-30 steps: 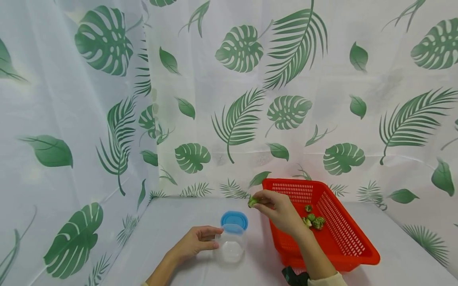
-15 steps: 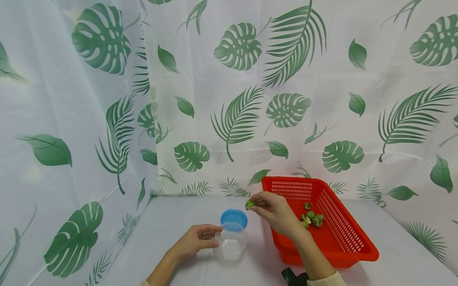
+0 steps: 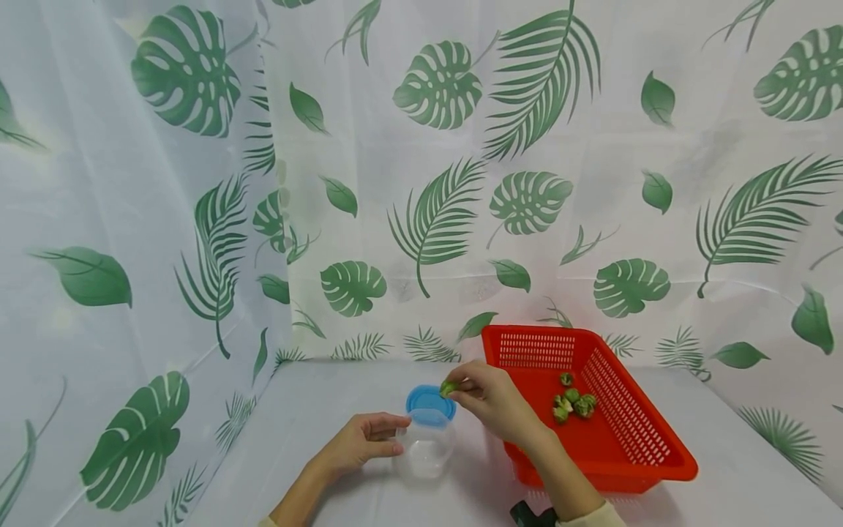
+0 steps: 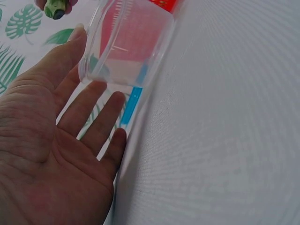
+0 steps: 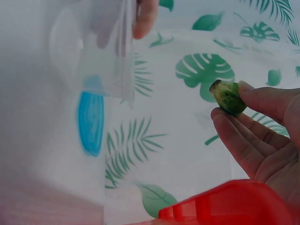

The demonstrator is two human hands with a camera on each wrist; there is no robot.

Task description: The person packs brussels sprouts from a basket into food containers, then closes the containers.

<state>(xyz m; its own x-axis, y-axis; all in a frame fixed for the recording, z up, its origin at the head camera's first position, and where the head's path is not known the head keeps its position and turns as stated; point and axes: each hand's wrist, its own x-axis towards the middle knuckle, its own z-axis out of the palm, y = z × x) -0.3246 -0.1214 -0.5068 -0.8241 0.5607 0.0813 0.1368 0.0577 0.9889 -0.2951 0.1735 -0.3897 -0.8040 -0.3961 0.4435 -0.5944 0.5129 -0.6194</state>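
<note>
My right hand (image 3: 497, 406) pinches a Brussels sprout (image 3: 448, 388) between thumb and fingertips, in the air near the blue lid. Its cut stem end shows in the right wrist view, where the sprout (image 5: 228, 97) sits at the fingertips. A clear plastic container (image 3: 426, 450) stands upright on the table with no contents visible. My left hand (image 3: 358, 443) rests at its left side, with thumb and index fingertips touching near the rim. In the left wrist view the left hand (image 4: 70, 140) has its fingers extended against the container (image 4: 136, 42).
A red plastic basket (image 3: 612, 457) stands to the right, with several Brussels sprouts (image 3: 574, 402) inside. The blue lid (image 3: 429, 401) lies on the table just behind the container. A leaf-printed curtain (image 3: 461, 256) closes off the back and left.
The right hand has moved left and slightly down with the Brussels sprout, from beside the basket to near the blue lid. The left hand and the container have stayed in place.
</note>
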